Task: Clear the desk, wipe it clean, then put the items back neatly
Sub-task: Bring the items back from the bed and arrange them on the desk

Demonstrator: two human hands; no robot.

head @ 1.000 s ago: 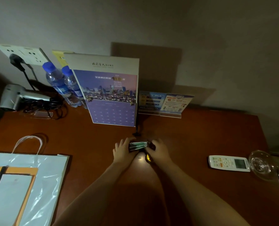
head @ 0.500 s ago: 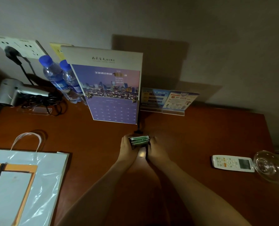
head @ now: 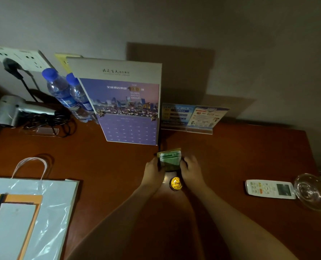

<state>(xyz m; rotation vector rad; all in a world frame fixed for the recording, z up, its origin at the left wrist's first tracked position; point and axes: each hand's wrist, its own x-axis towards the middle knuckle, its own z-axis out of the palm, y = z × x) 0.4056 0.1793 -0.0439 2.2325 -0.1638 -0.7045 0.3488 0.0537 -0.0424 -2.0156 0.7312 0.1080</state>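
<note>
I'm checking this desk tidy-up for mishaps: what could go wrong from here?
The left hand and right hand hold a small box of packets just in front of the calendar; pushing further could tip it. The gold disc by the wrists could get swept off.

- Dim room; light falls from the front and casts a hard shadow of the calendar (head: 126, 102) on the wall (head: 231, 44).
- Corners darken; wide-angle bending curves the desk (head: 99, 166) edges.
- Fine print is soft.
</note>
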